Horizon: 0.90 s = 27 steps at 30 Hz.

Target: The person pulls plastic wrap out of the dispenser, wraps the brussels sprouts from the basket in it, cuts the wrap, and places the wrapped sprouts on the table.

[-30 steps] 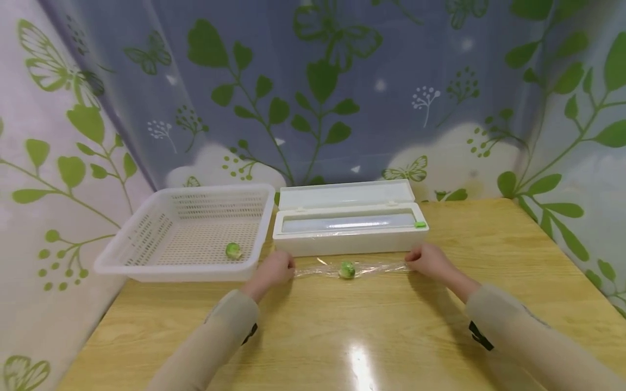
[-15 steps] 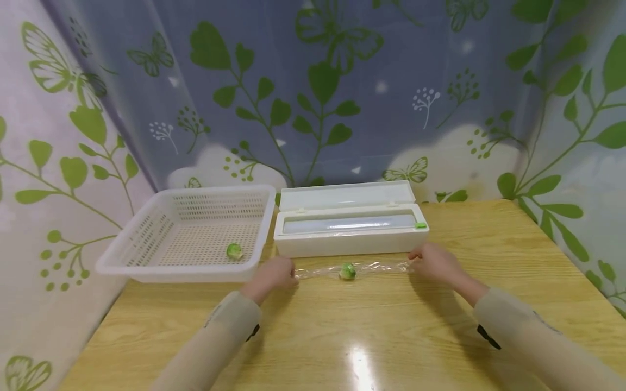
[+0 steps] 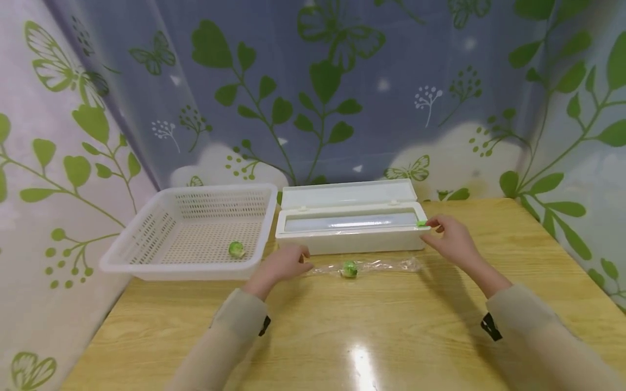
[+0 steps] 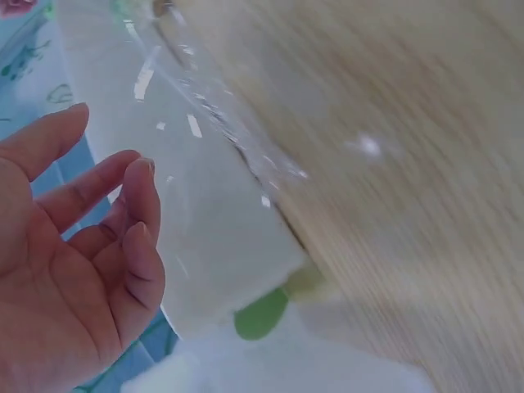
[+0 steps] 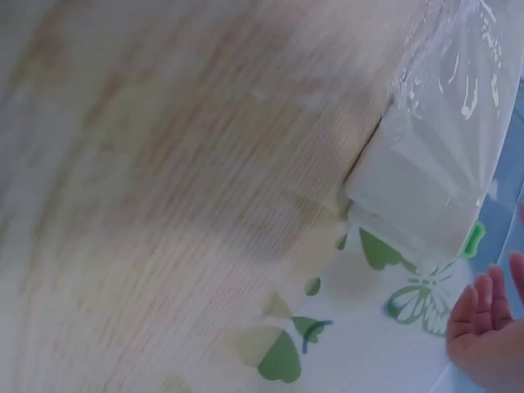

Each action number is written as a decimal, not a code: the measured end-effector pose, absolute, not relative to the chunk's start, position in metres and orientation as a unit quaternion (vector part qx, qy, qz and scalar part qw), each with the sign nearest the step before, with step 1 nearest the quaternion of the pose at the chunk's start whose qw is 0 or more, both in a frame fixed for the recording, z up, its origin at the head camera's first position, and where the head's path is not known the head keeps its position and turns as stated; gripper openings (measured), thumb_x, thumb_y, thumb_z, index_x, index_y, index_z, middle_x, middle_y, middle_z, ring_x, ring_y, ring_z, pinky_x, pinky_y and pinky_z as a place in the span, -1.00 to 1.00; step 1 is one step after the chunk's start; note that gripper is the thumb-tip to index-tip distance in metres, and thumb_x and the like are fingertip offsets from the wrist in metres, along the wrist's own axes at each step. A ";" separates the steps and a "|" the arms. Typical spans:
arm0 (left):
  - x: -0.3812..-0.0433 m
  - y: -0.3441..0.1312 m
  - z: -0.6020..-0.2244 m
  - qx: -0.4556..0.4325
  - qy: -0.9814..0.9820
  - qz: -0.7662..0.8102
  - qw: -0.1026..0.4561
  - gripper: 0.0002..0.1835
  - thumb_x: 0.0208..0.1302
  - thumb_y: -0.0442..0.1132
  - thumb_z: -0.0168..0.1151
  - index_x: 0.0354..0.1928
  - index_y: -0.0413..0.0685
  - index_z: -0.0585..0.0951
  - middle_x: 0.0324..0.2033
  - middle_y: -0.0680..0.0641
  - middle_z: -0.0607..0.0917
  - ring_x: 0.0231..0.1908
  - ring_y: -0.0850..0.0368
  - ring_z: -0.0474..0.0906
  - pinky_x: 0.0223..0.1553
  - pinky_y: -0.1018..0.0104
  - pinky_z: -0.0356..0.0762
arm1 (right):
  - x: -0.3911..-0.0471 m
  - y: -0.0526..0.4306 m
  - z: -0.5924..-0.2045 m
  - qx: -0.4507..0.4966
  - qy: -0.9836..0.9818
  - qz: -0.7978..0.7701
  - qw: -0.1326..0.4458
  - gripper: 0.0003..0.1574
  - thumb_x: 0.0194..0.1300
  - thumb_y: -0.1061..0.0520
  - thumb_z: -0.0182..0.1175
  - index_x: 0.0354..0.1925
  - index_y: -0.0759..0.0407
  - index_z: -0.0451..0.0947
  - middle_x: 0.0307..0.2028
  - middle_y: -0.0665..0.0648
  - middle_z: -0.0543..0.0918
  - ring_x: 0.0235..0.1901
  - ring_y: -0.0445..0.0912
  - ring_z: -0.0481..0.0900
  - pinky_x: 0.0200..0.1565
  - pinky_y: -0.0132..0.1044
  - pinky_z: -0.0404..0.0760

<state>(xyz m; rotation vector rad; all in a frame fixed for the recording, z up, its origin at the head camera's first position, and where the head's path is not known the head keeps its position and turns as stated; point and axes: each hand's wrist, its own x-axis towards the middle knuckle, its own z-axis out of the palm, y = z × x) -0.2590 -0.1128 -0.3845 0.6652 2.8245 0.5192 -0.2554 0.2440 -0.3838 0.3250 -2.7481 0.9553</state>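
Note:
A Brussels sprout (image 3: pixel 349 269) lies on the table on a strip of clear cling film (image 3: pixel 383 265) in front of the white cling film dispenser (image 3: pixel 352 242). My left hand (image 3: pixel 285 263) hovers at the strip's left end, its fingers loosely bent and holding nothing. In the left wrist view its fingertips (image 4: pixel 141 168) are apart from the film. My right hand (image 3: pixel 452 239) is raised at the dispenser's right corner, thumb and forefinger spread near the green slider (image 3: pixel 421 223). In the right wrist view, film (image 5: pixel 463 90) hangs over the dispenser's front.
Left of the dispenser stands a white plastic basket (image 3: pixel 176 268) with another Brussels sprout (image 3: pixel 236 249) in it. The dispenser's lid (image 3: pixel 349 194) stands raised at the back. A patterned curtain (image 3: pixel 274 81) rises behind the wooden table (image 3: pixel 313 336).
Both hands have let go of the film ends. My right hand has risen up and right to the green slider, while the left has shifted slightly up and right. The sprout stays in place.

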 end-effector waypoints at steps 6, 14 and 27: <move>-0.266 -0.094 -0.381 0.259 0.938 0.218 0.079 -0.72 0.19 -0.14 0.12 -0.18 -0.22 0.52 -0.34 -0.08 0.59 -0.31 0.09 0.50 -0.28 0.26 0.46 | -0.278 0.249 -0.388 0.115 -0.925 0.352 0.087 -0.12 0.11 0.00 0.22 0.18 0.51 0.10 0.09 0.50 0.22 0.06 0.32 0.18 -0.01 0.16 0.24; -0.272 -0.058 -0.375 0.295 0.907 0.291 0.079 -0.77 0.22 -0.18 0.09 -0.19 -0.21 0.53 -0.35 -0.05 0.57 -0.31 0.12 0.49 -0.28 0.33 0.44 | -0.297 0.256 -0.402 0.116 -0.909 0.400 -0.032 0.24 0.08 -0.15 0.20 0.30 0.41 -0.36 0.27 0.48 -0.20 0.22 0.34 -0.20 0.14 0.19 -0.07; -0.291 -0.002 -0.367 0.332 0.859 0.379 0.094 -0.72 0.14 -0.18 0.20 -0.16 -0.21 0.53 -0.37 0.03 0.56 -0.36 0.24 0.49 -0.32 0.46 0.43 | -0.306 0.262 -0.410 0.161 -0.912 0.378 0.009 0.15 0.03 -0.23 0.20 0.25 0.47 -0.08 0.18 0.52 0.05 0.13 0.36 0.09 0.09 0.08 0.18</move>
